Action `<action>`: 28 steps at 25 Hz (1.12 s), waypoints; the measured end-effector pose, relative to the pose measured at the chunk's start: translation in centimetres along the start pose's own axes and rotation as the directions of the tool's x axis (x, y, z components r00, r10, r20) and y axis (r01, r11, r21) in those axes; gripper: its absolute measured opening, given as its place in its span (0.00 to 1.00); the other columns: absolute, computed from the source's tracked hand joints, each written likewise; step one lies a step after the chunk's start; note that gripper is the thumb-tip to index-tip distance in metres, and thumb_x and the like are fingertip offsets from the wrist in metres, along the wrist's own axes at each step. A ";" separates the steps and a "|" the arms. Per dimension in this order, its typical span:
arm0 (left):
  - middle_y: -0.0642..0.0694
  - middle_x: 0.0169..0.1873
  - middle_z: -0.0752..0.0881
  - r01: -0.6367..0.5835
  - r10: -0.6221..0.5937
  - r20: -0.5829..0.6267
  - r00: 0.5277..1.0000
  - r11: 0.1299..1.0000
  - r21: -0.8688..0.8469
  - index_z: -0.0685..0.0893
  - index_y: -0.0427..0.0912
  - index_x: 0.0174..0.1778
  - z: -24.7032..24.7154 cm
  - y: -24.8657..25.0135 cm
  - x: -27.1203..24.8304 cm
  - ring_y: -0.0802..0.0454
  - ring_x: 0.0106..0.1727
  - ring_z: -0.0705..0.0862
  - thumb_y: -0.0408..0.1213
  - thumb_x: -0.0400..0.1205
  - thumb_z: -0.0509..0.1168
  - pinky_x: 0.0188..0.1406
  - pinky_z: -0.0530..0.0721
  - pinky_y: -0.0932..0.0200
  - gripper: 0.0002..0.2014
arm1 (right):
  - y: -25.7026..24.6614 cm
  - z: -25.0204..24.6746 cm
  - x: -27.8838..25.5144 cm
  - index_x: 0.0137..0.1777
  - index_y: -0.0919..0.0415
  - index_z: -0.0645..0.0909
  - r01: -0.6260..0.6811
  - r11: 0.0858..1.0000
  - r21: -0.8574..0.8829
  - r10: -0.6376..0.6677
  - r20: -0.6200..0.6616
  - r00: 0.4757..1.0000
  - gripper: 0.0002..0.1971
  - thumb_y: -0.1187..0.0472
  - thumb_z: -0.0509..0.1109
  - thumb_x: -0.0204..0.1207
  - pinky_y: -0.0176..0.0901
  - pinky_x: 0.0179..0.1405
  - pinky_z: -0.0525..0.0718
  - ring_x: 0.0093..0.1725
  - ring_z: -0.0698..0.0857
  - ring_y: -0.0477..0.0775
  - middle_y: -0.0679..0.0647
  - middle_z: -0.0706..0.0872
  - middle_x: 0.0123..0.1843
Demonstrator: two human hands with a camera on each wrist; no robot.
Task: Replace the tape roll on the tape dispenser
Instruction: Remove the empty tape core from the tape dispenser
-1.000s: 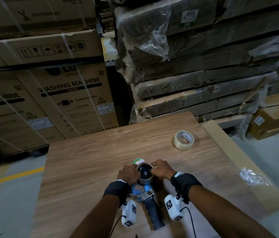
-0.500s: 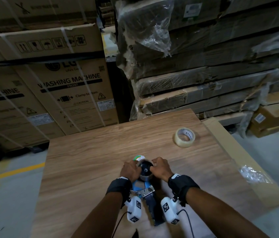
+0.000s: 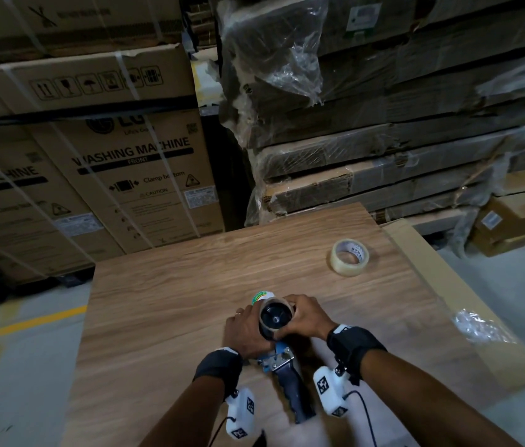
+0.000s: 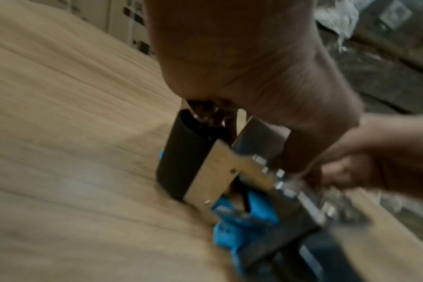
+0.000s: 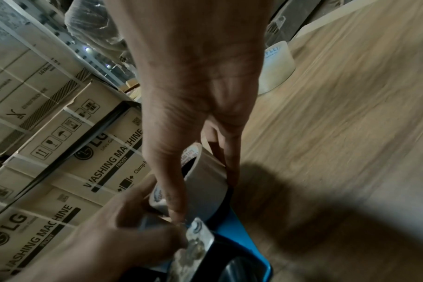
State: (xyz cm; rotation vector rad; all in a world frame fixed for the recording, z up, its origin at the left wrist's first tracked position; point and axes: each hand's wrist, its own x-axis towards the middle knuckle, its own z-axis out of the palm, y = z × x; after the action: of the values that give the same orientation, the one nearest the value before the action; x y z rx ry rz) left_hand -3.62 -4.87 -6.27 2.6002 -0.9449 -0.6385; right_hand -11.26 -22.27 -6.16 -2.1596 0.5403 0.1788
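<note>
At frame centre, the left hand (image 3: 244, 330) and right hand (image 3: 307, 317) gripped the spent tape roll (image 3: 275, 314) on the blue dispenser (image 3: 282, 366); a fresh roll (image 3: 349, 258) lay upper right on the table (image 3: 174, 301).

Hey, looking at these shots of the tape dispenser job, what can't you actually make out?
- Head view: whether the old core is off the hub; both hands cover its sides.
- Left wrist view: the left hand hides its own fingertips; the dispenser is motion-blurred.
- Right wrist view: the right hand covers most of the spare roll.
- Core label print: too small.
</note>
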 end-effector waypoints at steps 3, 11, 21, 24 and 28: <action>0.50 0.62 0.86 -0.016 0.019 -0.047 0.999 0.997 0.081 0.70 0.55 0.77 0.7 -0.2 0.0 0.42 0.61 0.84 0.71 0.60 0.64 0.57 0.81 0.47 0.47 | -0.4 -0.1 -0.3 0.57 0.51 0.90 0.001 1.000 -0.004 -0.001 0.017 1.000 0.36 0.51 0.92 0.43 0.36 0.55 0.87 0.55 0.91 0.47 0.47 0.95 0.54; 0.48 0.58 0.88 0.016 -0.001 -0.102 0.995 0.988 0.150 0.72 0.53 0.74 1.0 0.0 0.0 0.42 0.57 0.85 0.65 0.63 0.65 0.53 0.80 0.48 0.42 | 0.4 0.7 -0.6 0.64 0.54 0.87 0.087 0.995 0.042 -0.086 -0.026 0.996 0.41 0.47 0.90 0.46 0.38 0.61 0.87 0.58 0.91 0.48 0.47 0.93 0.58; 0.38 0.52 0.86 0.013 0.011 -0.093 0.996 0.967 0.253 0.70 0.45 0.75 1.8 -0.2 0.2 0.36 0.54 0.84 0.67 0.65 0.64 0.52 0.78 0.48 0.45 | 1.1 0.9 -1.5 0.66 0.51 0.87 0.175 0.972 0.158 -0.167 -0.061 0.984 0.39 0.55 0.92 0.50 0.39 0.64 0.87 0.60 0.91 0.42 0.45 0.94 0.58; 0.40 0.53 0.87 0.014 0.005 -0.082 0.997 0.972 0.233 0.71 0.46 0.74 1.6 0.0 0.3 0.38 0.57 0.83 0.70 0.62 0.62 0.55 0.78 0.47 0.47 | 1.5 1.0 -1.2 0.59 0.52 0.90 0.123 0.972 0.198 -0.110 -0.072 0.991 0.34 0.52 0.92 0.49 0.47 0.62 0.89 0.55 0.93 0.43 0.45 0.96 0.53; 0.42 0.54 0.87 0.004 0.013 -0.079 0.997 0.976 0.219 0.75 0.48 0.71 1.4 0.3 0.5 0.40 0.59 0.82 0.69 0.63 0.65 0.55 0.78 0.48 0.43 | 1.8 0.8 -1.1 0.58 0.52 0.91 0.093 0.958 0.273 -0.082 -0.054 0.995 0.32 0.54 0.93 0.49 0.52 0.64 0.89 0.56 0.93 0.45 0.46 0.96 0.52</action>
State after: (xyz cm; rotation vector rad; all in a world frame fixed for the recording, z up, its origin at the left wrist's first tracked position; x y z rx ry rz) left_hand -4.17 -5.59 -7.44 2.7911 -1.0491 -0.4465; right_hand -12.99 -22.23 -7.56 -1.9142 0.4628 0.0079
